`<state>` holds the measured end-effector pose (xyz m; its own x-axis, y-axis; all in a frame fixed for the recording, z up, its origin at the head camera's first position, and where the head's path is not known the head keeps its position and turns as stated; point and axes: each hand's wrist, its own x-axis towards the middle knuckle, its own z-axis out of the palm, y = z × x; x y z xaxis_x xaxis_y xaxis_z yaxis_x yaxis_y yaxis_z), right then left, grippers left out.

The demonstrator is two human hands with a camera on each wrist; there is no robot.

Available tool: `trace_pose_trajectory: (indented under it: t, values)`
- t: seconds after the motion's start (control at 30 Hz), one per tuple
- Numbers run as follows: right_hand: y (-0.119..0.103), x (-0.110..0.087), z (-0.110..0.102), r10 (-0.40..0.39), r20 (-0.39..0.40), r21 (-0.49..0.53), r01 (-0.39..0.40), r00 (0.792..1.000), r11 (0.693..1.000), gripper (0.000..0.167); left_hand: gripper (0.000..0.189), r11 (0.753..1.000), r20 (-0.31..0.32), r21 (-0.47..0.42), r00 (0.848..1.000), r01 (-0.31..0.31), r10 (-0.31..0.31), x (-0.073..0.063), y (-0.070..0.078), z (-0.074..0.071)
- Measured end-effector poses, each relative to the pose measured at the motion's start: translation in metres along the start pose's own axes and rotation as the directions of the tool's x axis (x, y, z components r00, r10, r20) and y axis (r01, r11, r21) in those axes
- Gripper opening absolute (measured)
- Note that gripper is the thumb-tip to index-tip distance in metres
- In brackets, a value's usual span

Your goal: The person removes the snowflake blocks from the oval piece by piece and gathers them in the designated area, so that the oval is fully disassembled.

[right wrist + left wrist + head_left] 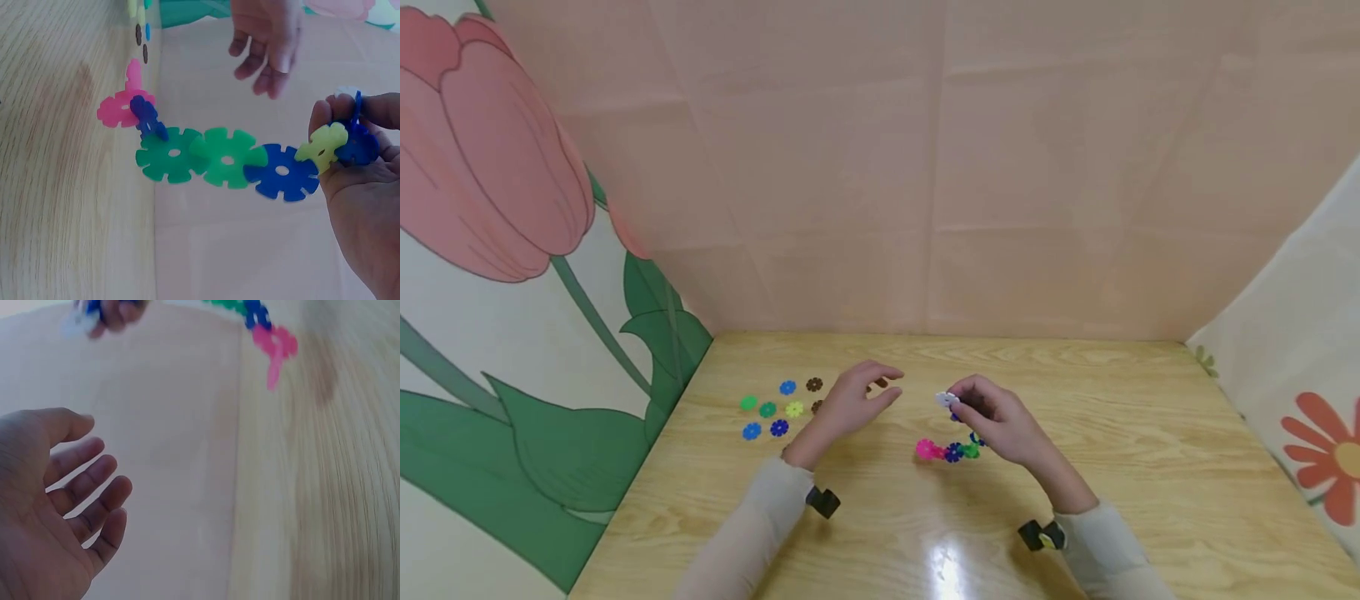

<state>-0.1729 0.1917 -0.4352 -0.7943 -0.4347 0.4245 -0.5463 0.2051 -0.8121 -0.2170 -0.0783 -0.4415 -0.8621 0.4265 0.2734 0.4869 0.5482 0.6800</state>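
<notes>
My right hand (1003,421) pinches one end of a chain of notched plastic snowflake discs, near a white disc (946,399) and a dark blue disc (356,147). From there the chain runs through a yellow disc (319,142), a blue disc (281,182), two green discs and another blue one. Pink discs (926,450) form its far end, hanging low near the tabletop. My left hand (853,404) hovers to the left of the chain, fingers loosely bent, with nothing in its grasp. In the right wrist view the fingers largely hide the white disc.
Several loose discs lie on the wooden table (1112,425) left of my left hand, among them a yellow disc (794,409), a light blue disc (752,431) and a brown disc (814,384). A pink-beige cloth (925,208) stands behind the table.
</notes>
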Motion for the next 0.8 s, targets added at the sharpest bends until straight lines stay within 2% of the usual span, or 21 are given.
trace_pose_trajectory:
  t: [0.17, 0.3, 0.43, 0.8]
  values:
    - [-0.002, 0.0, 0.0, -0.011, 0.005, 0.015, 0.011, 1.0, 1.0, 0.012, 0.031, 0.997, 0.012, -0.031, 0.997, -0.077, 0.077, -0.005, 0.023, 0.005]
    - [-0.001, 0.001, 0.0, -0.015, 0.028, 0.023, 0.015, 1.0, 1.0, 0.01, 0.029, 0.987, 0.0, -0.048, 0.989, -0.15, 0.15, -0.007, 0.034, 0.01]
    - [0.0, 0.001, 0.001, -0.012, 0.057, 0.035, 0.01, 0.998, 0.999, 0.01, 0.025, 0.978, -0.023, -0.054, 0.979, -0.203, 0.202, -0.008, 0.04, 0.015]
    - [0.002, 0.001, 0.001, -0.07, 0.108, 0.115, 0.058, 0.992, 0.992, 0.015, 0.014, 0.962, -0.034, -0.054, 0.963, -0.267, 0.266, -0.01, 0.048, 0.022]
